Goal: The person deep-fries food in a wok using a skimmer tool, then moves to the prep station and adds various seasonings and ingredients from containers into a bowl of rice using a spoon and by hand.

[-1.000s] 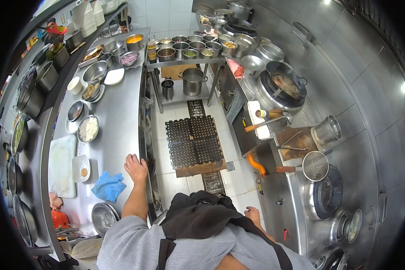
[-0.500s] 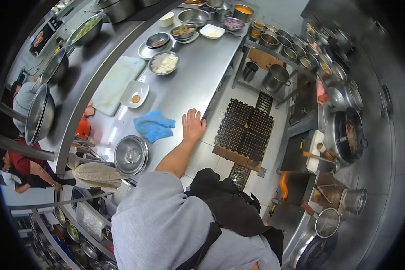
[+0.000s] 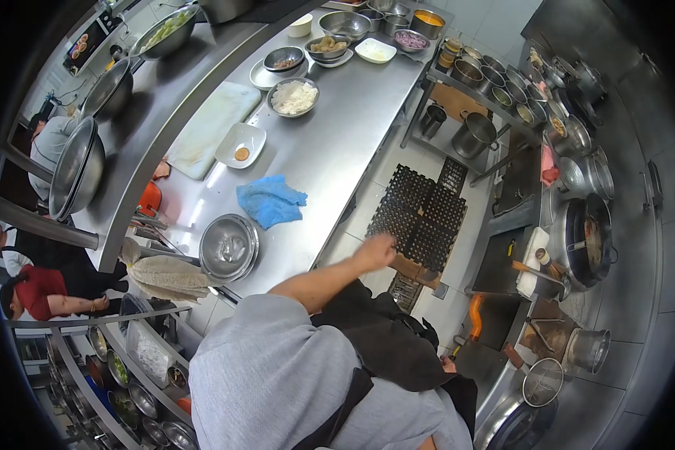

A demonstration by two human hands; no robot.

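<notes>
My left hand (image 3: 375,253) hangs in the air past the table's edge, above the floor. Its fingers are curled in, slightly blurred, and I see nothing in them. Only a sliver of my right hand (image 3: 448,365) shows beside the dark apron (image 3: 375,337); its fingers are hidden. On the steel table (image 3: 337,142) nearest my left hand lies a crumpled blue cloth (image 3: 271,201). Close to the cloth are stacked metal bowls (image 3: 229,247) and a white square dish (image 3: 240,145) holding a small brownish round piece.
A white cutting board (image 3: 214,127) and a bowl of white shreds (image 3: 293,97) sit farther up the table. Black rubber mats (image 3: 416,214) cover the floor. Woks (image 3: 589,240) and a strainer (image 3: 543,382) line the right side. Another person (image 3: 41,292) is at far left.
My left hand has lifted off the table's edge and swung right over the floor, its spread fingers now curled. The camera view has shifted slightly.
</notes>
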